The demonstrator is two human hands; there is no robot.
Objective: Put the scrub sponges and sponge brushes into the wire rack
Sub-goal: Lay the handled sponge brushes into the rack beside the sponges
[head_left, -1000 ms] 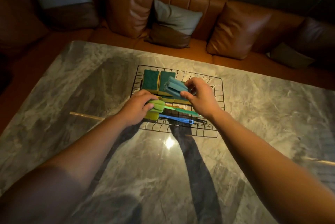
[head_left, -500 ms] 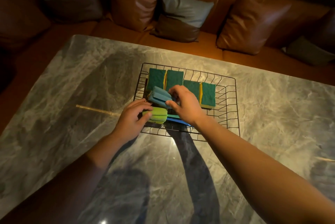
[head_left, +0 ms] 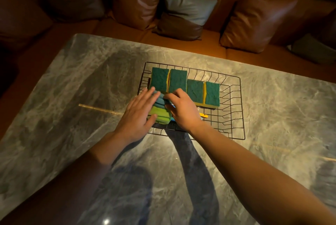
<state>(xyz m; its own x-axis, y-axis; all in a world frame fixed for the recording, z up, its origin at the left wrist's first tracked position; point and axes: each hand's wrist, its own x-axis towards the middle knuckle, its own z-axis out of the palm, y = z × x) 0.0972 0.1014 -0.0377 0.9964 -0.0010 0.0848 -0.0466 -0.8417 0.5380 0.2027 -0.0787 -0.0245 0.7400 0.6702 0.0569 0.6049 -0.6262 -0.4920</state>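
Scrub sponges (head_left: 185, 86), four of them, sit green side up with yellow edges inside the black wire rack (head_left: 234, 108). Two stand further back at the rack's left rear, touching each other; two sit just right of them and nearer, also side by side. Rack rests on the grey marble table (head_left: 72, 97), toward its far edge.

Sponge brushes are bunched at the rack's left front corner: a blue brush head (head_left: 161, 100) lies against a lime green brush head (head_left: 161, 116), green one nearer the camera. A blue handle bit peeks out under the right hand; a yellow handle tip (head_left: 204, 115) shows on the rack floor just right of that wrist. Rest of the handles hidden by the hand.

Left hand (head_left: 138, 113) lies flat, fingers extended, palm down over the left side of both brush heads, thumb against the green one; pressing, not gripping. Right hand (head_left: 181, 110) is curled, fingertips pinching the blue brush head at its top right, knuckles up.

Both forearms reach in from the near edge and cast dark shadows on the table. Brown leather sofa (head_left: 254, 15) with cushions behind the table; a grey-and-brown pillow (head_left: 185, 15) sits mid-sofa.
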